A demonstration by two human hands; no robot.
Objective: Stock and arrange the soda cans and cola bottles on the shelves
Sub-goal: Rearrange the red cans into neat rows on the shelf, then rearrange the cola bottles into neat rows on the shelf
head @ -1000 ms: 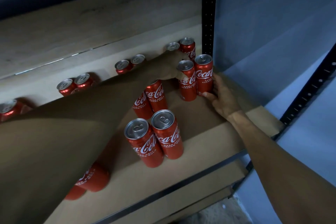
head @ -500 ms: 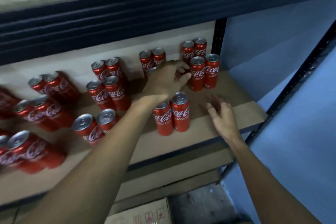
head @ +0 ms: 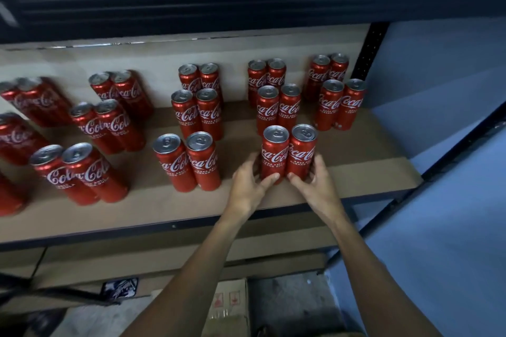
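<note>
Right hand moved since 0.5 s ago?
Yes. The right hand went left along the shelf: it lay apart from the front can pair, and now grips that pair's right can.

We see the slim red aluminium cans in glossy red all over, each carrying flowing white script across its side, a small line of white print beneath it, and a plain silver top. The flat fibreboard shelf under them is matt tan-brown, and we note a paler beige band along its back. The ridged steel beam overhead is dark navy, striped with lighter horizontal lines. The perforated metal upright is black and dotted with rows of small holes. The painted wall is pale blue. Lower down we make out a brown cardboard box with red printed symbols, and a grey speckled floor.
</note>
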